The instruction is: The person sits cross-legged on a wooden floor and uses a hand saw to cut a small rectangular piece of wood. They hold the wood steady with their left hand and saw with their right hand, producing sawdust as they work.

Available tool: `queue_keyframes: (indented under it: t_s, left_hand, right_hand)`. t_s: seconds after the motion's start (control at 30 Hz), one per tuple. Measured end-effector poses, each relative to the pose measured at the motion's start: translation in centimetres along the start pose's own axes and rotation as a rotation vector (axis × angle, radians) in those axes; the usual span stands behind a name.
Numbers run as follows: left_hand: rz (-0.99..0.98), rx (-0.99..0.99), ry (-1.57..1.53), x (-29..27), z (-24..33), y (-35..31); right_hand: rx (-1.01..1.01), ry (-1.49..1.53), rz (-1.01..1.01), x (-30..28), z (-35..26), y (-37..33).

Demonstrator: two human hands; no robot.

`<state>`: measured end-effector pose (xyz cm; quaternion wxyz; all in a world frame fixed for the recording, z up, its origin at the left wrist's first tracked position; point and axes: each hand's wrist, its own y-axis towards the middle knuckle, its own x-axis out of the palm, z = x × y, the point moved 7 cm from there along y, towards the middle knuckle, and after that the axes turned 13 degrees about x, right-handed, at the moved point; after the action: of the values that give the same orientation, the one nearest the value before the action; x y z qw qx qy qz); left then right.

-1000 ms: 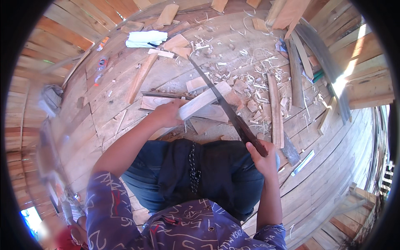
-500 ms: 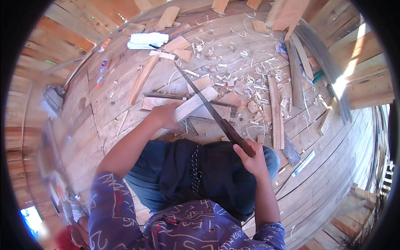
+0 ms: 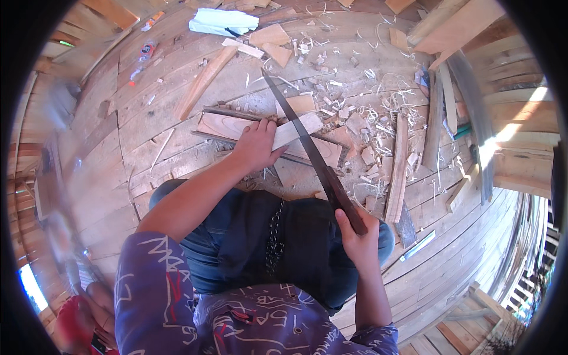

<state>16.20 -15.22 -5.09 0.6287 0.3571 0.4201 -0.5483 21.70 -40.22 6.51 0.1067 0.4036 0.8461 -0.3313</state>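
Observation:
A handsaw with a dark wooden handle (image 3: pixel 338 192) is gripped in my right hand (image 3: pixel 358 234), near my right knee. Its long dark blade (image 3: pixel 293 118) slants up and to the left, crossing over the far end of a pale wooden strip (image 3: pixel 290 134). My left hand (image 3: pixel 257 145) is wrapped over that strip, pressing it against a wider wooden board (image 3: pixel 228 126) on the floor. Whether the teeth touch the strip I cannot tell.
Wood shavings and offcuts (image 3: pixel 370 151) litter the floor ahead. Long planks (image 3: pixel 397 168) lie to the right, another strip (image 3: pixel 204 83) to the left. Further off are a white cloth (image 3: pixel 222 22) and a plastic bottle (image 3: pixel 146 50). Another person (image 3: pixel 77 322) sits at lower left.
My left hand has moved forward along the strip and now lies over it above the board. The saw still crosses the strip, now nearer its far end. The view has shifted slightly.

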Motion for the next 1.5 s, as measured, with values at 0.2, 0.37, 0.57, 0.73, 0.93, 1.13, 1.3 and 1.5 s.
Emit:
queue_keyframes:
  t_s: [0.2, 0.37, 0.57, 0.73, 0.93, 1.13, 1.3, 1.5]
  left_hand:
    - [0.013, 0.016, -0.027, -0.3, 0.2, -0.2]
    - [0.031, 0.051, -0.073, -0.2, 0.0, 0.1]
    - [0.055, -0.006, -0.006, -0.5, -0.9, 0.1]
    - [0.055, 0.069, -0.023, 0.1, 0.3, 0.1]
    - [0.055, 0.039, -0.011, 0.0, -0.3, 0.0]
    - [0.060, 0.059, 0.006, 0.5, -0.1, -0.2]
    - [0.043, 0.031, 0.003, 0.8, -0.7, 0.0]
    - [0.097, 0.008, 0.038, 0.6, -1.3, -0.3]
  right_hand:
    - [0.079, 0.023, 0.046, -0.4, -0.5, -0.9]
    - [0.064, 0.023, 0.063, 1.3, 0.0, 1.8]
    - [0.149, -0.030, 0.042, -3.2, -0.2, -2.0]
    - [0.123, 0.012, 0.038, 0.5, -0.4, 0.3]
    - [0.071, -0.044, 0.063, 0.0, 0.1, 0.3]
    - [0.092, -0.025, 0.092, 0.7, 1.1, 0.6]
    - [0.121, -0.034, 0.074, 1.3, 1.5, 1.8]
    - [0.112, -0.053, 0.104, -2.4, 2.6, -1.0]
